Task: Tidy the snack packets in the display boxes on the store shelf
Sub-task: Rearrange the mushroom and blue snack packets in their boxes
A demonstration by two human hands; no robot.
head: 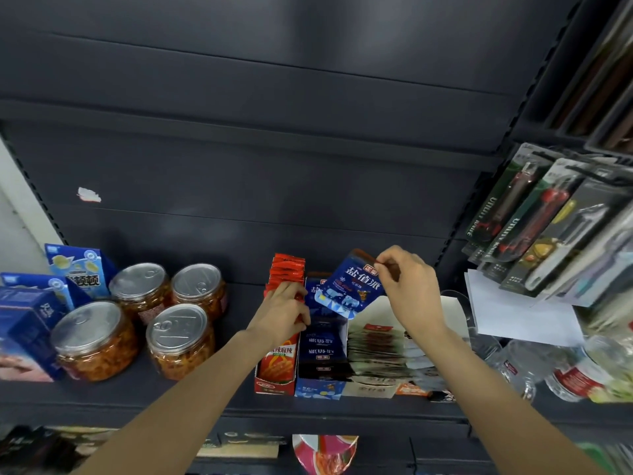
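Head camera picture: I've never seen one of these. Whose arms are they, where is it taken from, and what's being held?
There is no machine here. A person wears a wide-angle camera on the head, looking down at their own bare arms over a dark store shelf. The right hand pinches a blue foil snack packet above the blue cardboard display box. The left hand rests on red packets in the red display box. To the left stand clear jars with silver lids.

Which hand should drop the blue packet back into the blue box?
Right hand: it already pinches the blue packet above the blue box. Left hand is gripping red packets.
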